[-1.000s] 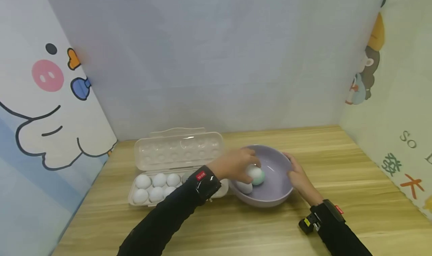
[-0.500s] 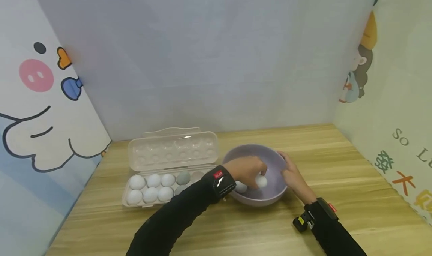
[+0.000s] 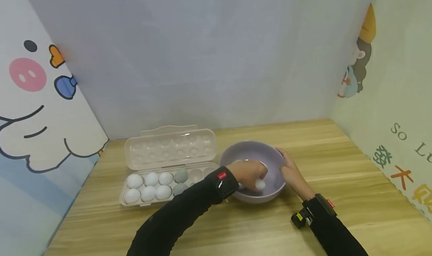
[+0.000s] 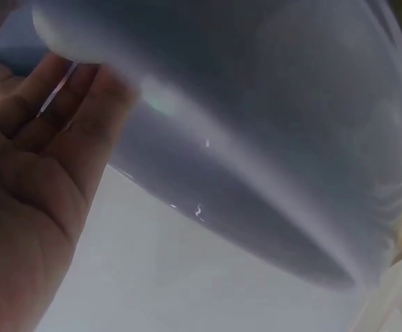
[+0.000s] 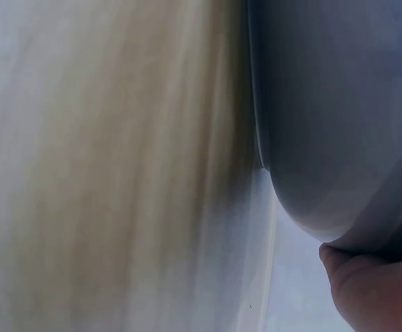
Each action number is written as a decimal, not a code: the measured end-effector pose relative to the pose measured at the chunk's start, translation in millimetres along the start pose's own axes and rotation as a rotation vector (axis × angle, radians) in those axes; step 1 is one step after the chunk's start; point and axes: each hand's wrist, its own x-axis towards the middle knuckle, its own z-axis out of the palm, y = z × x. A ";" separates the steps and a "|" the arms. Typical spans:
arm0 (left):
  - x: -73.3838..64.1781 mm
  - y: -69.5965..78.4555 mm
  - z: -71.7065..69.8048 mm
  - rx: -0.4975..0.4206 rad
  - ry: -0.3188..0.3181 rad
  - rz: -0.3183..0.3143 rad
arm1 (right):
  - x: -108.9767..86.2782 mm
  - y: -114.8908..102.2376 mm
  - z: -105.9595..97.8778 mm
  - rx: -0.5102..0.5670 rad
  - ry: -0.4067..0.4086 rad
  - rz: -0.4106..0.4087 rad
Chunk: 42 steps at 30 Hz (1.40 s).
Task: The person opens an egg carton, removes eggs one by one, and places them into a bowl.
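In the head view my left hand (image 3: 248,173) reaches down inside the lilac bowl (image 3: 275,173), fingers curled about a white egg (image 3: 260,184) whose end shows beside them. The left wrist view has the fingertips right at a pale rounded egg surface (image 4: 66,34), with the bowl's glossy wall (image 4: 228,200) around. Part of another pale egg in the bowl is mostly hidden by this hand. My right hand (image 3: 294,177) grips the bowl's right rim; in the right wrist view one digit (image 5: 373,283) lies against the bowl's side (image 5: 325,124).
A clear plastic egg carton (image 3: 170,151) lies with its lid raised left of the bowl. It holds several white eggs (image 3: 148,193) and two grey-green ones (image 3: 181,175), with unfilled cups at its right. Behind the wooden table (image 3: 266,226) stands a pale wall.
My left hand has gone lower into the bowl with its fingers round a white egg, uncovering more of the carton. My right hand keeps its grip on the rim. The head view has shifted slightly.
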 end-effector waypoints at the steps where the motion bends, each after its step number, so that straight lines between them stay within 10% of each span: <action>1: 0.1 0.2 0.4 -0.003 0.003 0.007 | 0.6 -0.3 0.0 0.001 0.000 0.000; 23: -8.2 3.3 1.5 0.005 0.003 -0.031 | -0.1 -0.5 1.2 0.007 0.008 0.002; 34: -86.6 -32.0 -52.5 -0.123 0.162 -0.194 | -0.2 -2.8 -4.4 -0.031 0.022 -0.012; 42: -151.6 -77.6 -32.0 -0.107 0.148 -0.380 | -0.9 -3.6 0.5 -0.013 -0.008 0.013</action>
